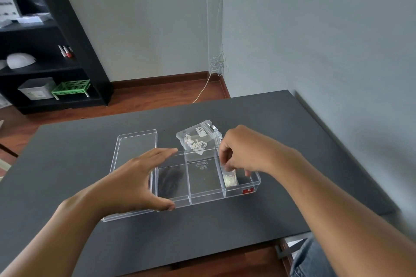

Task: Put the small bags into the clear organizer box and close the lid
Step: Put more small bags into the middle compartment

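The clear organizer box (202, 177) sits open near the middle of the dark tabletop (225, 220), its three compartments running left to right. The left hand (137, 182) is spread wide, fingers along the far rim and thumb on the near rim of the box's left end; it looks like a brace, keeping the light plastic from sliding while the other hand works. It grips nothing else.

The right hand (240, 153) hovers over the right compartment with its fingers curled down and pinched on the top of a small bag (230, 178) of pale pieces, which stands nearly upright inside that compartment against its left divider. I judge this bag is being lowered or settled in, though whether the fingers are about to let go cannot be told.

The remaining small bags (198, 139) lie in a loose pile on the tabletop just beyond the far wall of the box, left of the right hand and close to it, so each can be reached with little travel. The middle and left compartments appear empty, apart from a dark reflection in the left one.

The lid (135, 148) lies flat on the tabletop to the left of the box, partly under the left hand, close enough to swing over once the bags are in.
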